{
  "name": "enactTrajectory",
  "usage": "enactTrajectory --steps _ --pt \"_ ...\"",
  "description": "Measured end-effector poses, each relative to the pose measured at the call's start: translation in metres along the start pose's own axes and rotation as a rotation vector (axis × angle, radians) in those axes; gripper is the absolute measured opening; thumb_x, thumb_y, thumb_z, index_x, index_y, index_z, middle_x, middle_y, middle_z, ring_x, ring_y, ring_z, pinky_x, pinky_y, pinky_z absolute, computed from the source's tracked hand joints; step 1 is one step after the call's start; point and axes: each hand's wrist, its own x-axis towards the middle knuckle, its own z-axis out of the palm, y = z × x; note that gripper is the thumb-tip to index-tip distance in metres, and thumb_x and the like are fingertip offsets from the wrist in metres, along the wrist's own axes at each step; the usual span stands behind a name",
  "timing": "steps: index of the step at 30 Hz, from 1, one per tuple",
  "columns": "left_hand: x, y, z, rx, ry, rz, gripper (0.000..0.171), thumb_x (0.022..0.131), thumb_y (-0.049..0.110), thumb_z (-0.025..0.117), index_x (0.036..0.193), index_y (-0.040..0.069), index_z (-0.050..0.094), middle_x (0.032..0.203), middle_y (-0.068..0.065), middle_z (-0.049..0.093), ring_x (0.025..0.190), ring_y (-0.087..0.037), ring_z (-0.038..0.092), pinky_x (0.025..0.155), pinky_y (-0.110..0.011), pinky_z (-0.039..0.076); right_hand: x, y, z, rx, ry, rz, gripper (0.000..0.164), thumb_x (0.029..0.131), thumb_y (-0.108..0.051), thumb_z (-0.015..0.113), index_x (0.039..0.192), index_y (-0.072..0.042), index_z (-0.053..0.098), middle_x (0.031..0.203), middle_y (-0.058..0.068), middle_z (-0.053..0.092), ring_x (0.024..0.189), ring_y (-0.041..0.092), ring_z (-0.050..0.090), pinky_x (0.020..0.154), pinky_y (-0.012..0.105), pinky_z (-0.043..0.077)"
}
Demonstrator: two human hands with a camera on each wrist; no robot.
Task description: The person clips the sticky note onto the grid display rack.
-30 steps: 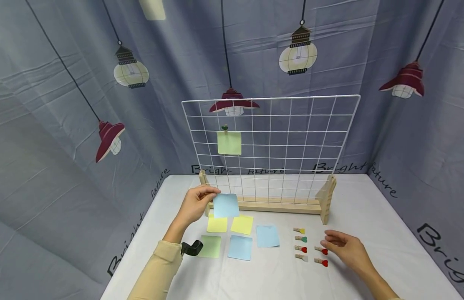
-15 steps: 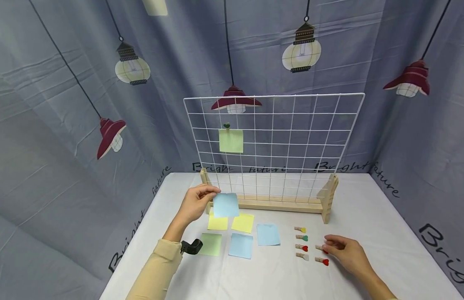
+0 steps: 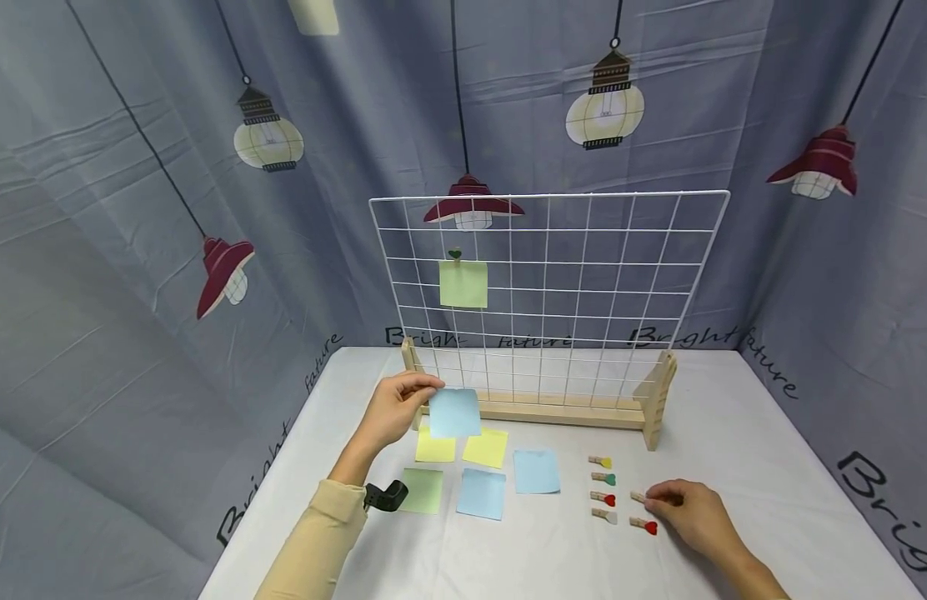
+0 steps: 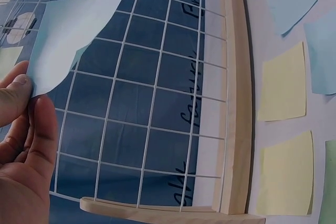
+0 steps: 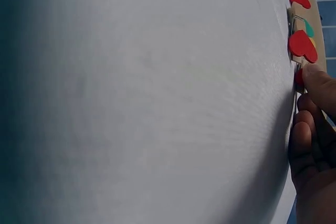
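Arrangement on the table (image 3: 734,417), as I view it remotely.
I see the stand (image 3: 561,414) at the table's far side, bearing the grid (image 3: 549,196), before the curtain (image 3: 328,208); the clipped note (image 3: 463,285) hangs on the grid's upper left. The left hand (image 3: 392,408) holds the raised note (image 3: 454,414) before the stand's left end. In front of the stand lie two rear notes (image 3: 486,450) side by side; before them, three front notes (image 3: 481,494), the rightmost set back. Right of these I count four pegs (image 3: 601,479) in a column, then two pegs (image 3: 643,526) further right; the right hand (image 3: 696,512) pinches the rear peg (image 3: 638,497).
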Motion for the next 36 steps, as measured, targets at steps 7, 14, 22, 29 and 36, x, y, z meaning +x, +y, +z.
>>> enactTrajectory --steps 7,14,22,29,36 --pt "-0.002 0.0 0.001 -0.014 -0.009 -0.007 0.017 0.101 0.009 0.066 0.109 0.013 0.08 0.114 -0.005 0.074 0.109 -0.023 0.069 0.093 -0.034 0.058 0.002 -0.001 0.0 -0.018 -0.003 -0.008 0.011 0.09 -0.017 0.08 0.095 -0.008 0.077 0.085 -0.002 0.071 0.078 0.014 0.057 0.068 0.03 0.046" --pt "0.0 0.003 0.004 0.007 -0.011 -0.014 0.017 0.101 0.01 0.066 0.109 0.016 0.08 0.114 -0.003 0.074 0.107 -0.02 0.069 0.089 -0.03 0.058 0.001 0.001 -0.005 -0.022 -0.016 0.003 0.009 0.09 -0.02 0.08 0.091 -0.011 0.076 0.083 -0.003 0.07 0.078 0.014 0.056 0.069 0.031 0.043" --pt "0.003 0.003 0.006 0.02 -0.009 -0.007 0.017 0.1 0.011 0.067 0.11 0.014 0.08 0.113 -0.004 0.074 0.099 -0.018 0.07 0.083 -0.026 0.057 0.003 0.0 -0.015 0.068 -0.004 0.049 0.016 0.092 -0.021 0.079 0.099 -0.007 0.076 0.088 0.0 0.074 0.08 0.016 0.06 0.067 0.03 0.047" --pt "0.003 0.003 0.009 0.008 -0.015 -0.017 0.018 0.101 0.01 0.066 0.11 0.013 0.08 0.11 -0.004 0.074 0.095 -0.017 0.069 0.085 -0.041 0.06 0.002 -0.005 -0.016 0.078 0.044 -0.008 0.009 0.093 -0.014 0.076 0.1 -0.009 0.075 0.095 0.004 0.076 0.082 0.016 0.064 0.064 0.026 0.049" --pt "0.004 0.001 0.01 0.004 -0.013 -0.013 0.017 0.101 0.007 0.066 0.11 0.009 0.08 0.109 -0.006 0.074 0.095 -0.017 0.069 0.085 -0.038 0.06 0.003 -0.017 -0.016 0.085 0.083 -0.05 0.013 0.093 -0.007 0.073 0.106 -0.01 0.075 0.106 0.011 0.076 0.093 0.024 0.067 0.072 0.032 0.055"
